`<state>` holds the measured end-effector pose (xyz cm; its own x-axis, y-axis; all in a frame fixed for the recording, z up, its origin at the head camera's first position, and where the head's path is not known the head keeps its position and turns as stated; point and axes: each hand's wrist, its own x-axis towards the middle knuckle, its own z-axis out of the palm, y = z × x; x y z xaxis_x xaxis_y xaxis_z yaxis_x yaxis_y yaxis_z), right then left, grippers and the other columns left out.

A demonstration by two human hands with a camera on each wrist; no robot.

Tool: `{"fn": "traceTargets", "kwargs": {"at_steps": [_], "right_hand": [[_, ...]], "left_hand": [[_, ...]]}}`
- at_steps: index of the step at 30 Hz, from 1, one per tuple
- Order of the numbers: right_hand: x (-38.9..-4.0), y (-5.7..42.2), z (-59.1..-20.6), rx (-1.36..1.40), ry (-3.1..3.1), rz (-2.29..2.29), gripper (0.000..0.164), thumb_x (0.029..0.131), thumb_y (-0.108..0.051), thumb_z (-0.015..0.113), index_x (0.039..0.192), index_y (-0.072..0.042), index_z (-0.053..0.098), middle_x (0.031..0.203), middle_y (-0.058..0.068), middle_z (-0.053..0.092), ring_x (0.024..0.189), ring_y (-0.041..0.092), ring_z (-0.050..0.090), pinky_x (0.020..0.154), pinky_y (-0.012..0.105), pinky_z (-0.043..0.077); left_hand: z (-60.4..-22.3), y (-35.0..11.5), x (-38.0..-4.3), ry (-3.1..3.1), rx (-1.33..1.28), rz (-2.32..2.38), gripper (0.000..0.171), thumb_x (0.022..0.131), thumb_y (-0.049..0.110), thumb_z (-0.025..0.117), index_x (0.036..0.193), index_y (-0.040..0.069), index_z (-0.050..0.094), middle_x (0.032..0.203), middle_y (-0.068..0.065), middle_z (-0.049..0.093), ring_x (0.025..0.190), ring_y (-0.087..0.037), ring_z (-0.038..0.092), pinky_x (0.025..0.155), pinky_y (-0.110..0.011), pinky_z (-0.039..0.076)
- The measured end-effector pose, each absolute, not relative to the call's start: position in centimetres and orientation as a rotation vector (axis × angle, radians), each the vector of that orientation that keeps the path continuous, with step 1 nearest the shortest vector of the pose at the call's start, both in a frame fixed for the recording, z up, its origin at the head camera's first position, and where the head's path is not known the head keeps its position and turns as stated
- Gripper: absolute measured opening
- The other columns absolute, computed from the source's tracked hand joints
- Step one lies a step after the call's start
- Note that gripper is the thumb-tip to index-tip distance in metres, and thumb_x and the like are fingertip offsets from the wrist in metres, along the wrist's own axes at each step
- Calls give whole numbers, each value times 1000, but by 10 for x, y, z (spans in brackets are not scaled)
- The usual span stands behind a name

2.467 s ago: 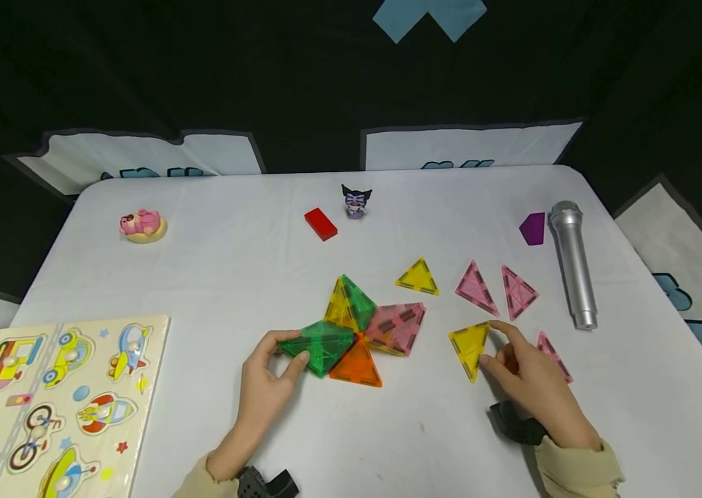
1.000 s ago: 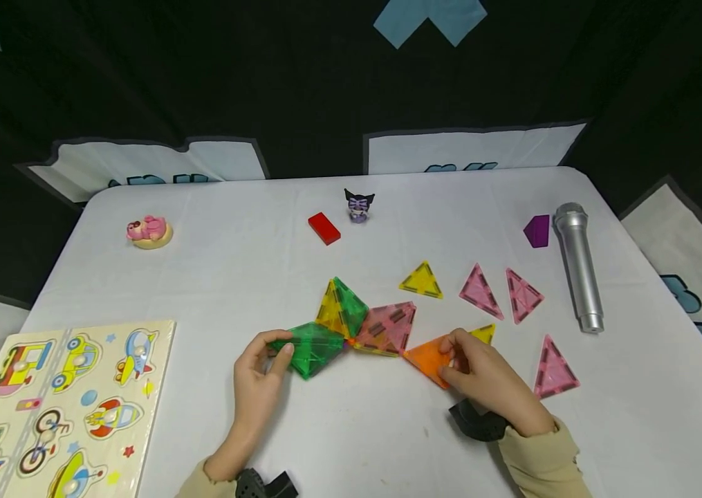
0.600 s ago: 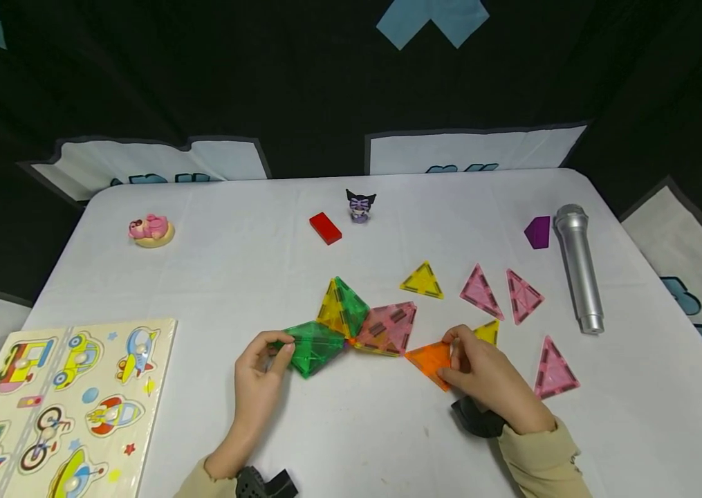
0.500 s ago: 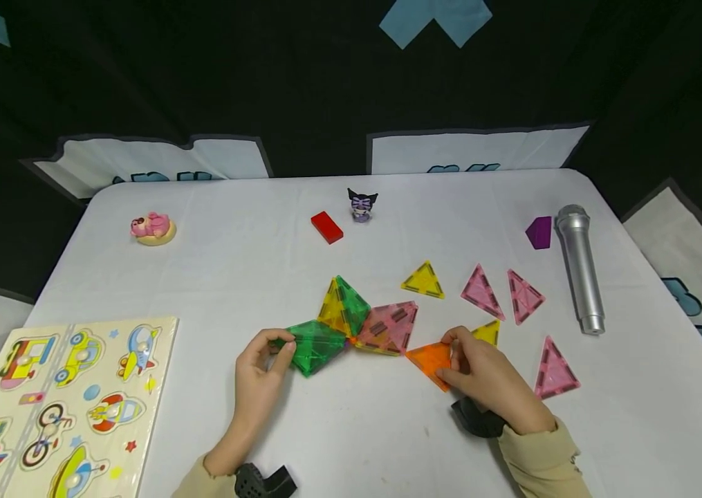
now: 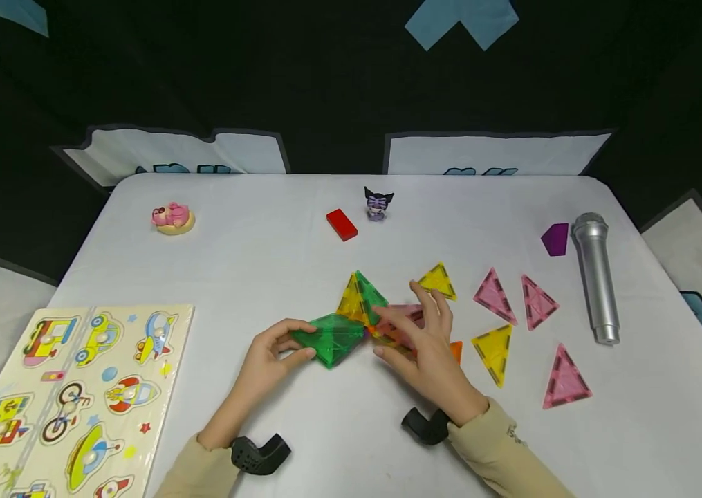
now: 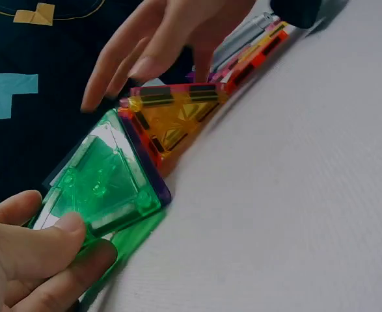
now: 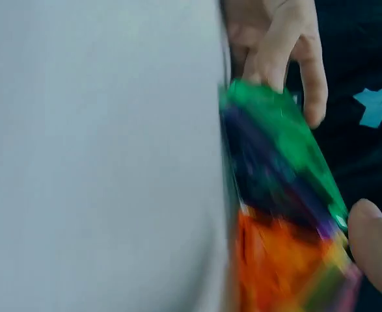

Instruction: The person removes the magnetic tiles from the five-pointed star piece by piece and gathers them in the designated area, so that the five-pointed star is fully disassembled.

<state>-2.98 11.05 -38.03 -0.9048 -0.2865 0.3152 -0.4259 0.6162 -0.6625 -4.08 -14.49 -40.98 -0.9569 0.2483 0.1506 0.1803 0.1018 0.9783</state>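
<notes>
The green tile piece (image 5: 332,337) sits mid-table (image 5: 251,256), pinched in the left hand (image 5: 271,356), and the right hand (image 5: 428,349) is spread over the pink piece (image 5: 411,313) beside it; a lopsided push there could probably pop the cluster (image 5: 355,309) apart. Blue lettering (image 5: 170,168) on the backdrop (image 5: 326,83) is too cut off to read, no brands I can spot.

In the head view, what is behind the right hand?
Parts of a pink tile and an orange tile show past the right hand; what it covers cannot be seen.
</notes>
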Motion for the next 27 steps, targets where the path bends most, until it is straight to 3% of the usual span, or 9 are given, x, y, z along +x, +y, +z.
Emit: {"fn": "traceTargets", "kwargs": {"at_steps": [8,18,23,27], "right_hand": [[-32,92,-394,560,-2644,1240,31,82,-18,67,112,-25,65,141,16,28,130,39,7,98,61,5],[-33,88,-396,544,-2590,1284,23,81,-16,68,103,-24,69,139,14,31,130,37,6,98,59,1],[-33,86,-397,539,-2591,1304,22,82,-18,66,103,-25,68,139,13,31,131,36,6,97,59,2],[-32,87,-398,533,-2573,1315,22,82,-16,67,102,-25,68,138,14,33,131,37,6,97,59,2]], "left_hand": [[-407,-144,-41,2233,442,1941,27,77,-12,63,102,-4,60,97,-17,63,71,-16,60,67,-26,50],[-403,-151,-42,2150,545,1900,24,80,-12,58,104,-7,58,102,-21,60,79,-13,59,70,-25,48],[-395,-159,-41,2054,592,1995,21,81,-10,58,101,-9,58,92,-8,64,77,-12,60,67,-25,49],[-377,-167,-44,1929,452,2193,21,82,-11,57,101,-6,58,81,-1,66,72,-12,61,65,-23,49]]}}
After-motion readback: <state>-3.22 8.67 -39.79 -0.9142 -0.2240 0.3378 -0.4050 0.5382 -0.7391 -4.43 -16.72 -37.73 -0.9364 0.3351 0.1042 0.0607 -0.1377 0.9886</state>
